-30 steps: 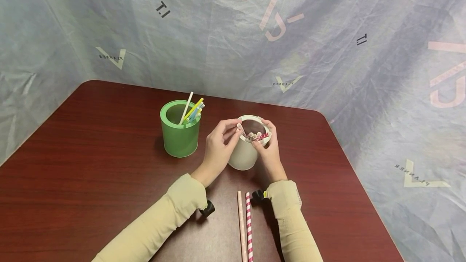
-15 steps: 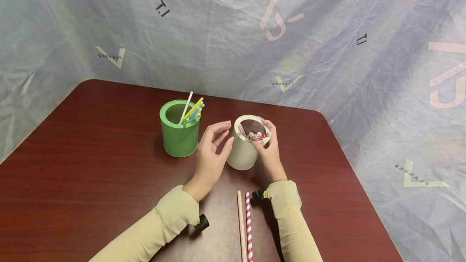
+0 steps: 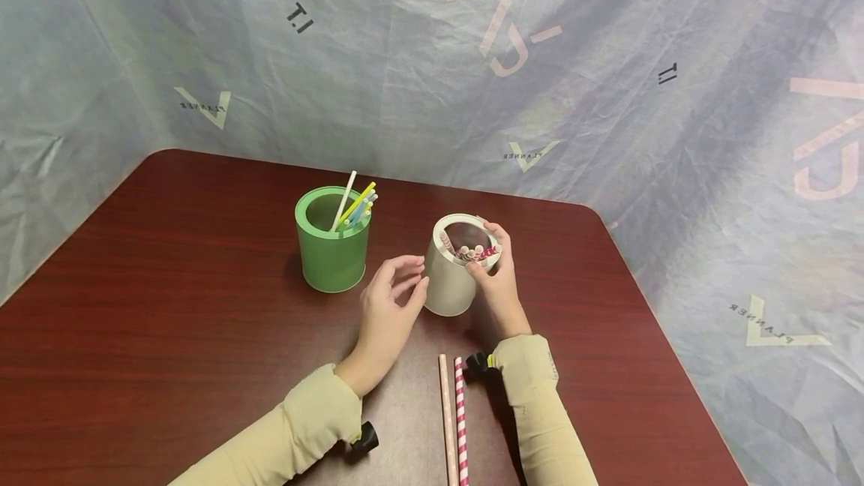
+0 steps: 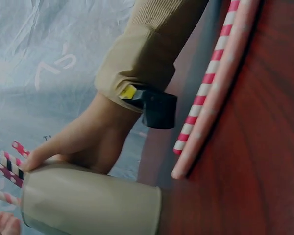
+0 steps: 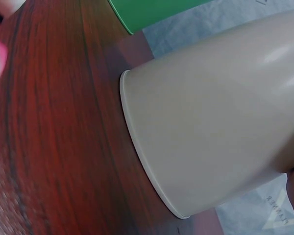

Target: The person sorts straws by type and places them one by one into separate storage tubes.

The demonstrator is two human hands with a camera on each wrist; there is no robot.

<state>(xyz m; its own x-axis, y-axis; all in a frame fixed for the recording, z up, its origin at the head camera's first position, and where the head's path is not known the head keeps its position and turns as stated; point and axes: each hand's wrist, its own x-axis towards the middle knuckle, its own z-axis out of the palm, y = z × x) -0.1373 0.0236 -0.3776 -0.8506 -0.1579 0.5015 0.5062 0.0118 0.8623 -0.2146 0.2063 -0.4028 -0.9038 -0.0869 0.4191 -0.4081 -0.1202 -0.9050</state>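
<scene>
An off-white can (image 3: 448, 285) stands on the table with several patterned paper straws (image 3: 470, 253) leaning inside its rim. My right hand (image 3: 502, 291) grips the can at its rim, thumb on the near side and fingers around the far right. Just left of the can, my left hand (image 3: 385, 317) has its fingers loosely bent and holds nothing, fingertips close to the can's side. In the left wrist view, straws with pink, red and black patterns stick out past the can's rim (image 4: 23, 208). Only the can's side (image 5: 210, 112) and base edge show large in the right wrist view.
A green can (image 3: 332, 261) holding white, yellow and blue straws (image 3: 352, 205) stands to the left. Between my forearms lie a pale pink straw (image 3: 448, 418) and a red-and-white striped straw (image 3: 462, 418). A grey printed cloth (image 3: 405, 58) hangs behind the table.
My left hand has let go of a straw at the white can's rim, then drawn back left and down. The right hand keeps its grip on the can.
</scene>
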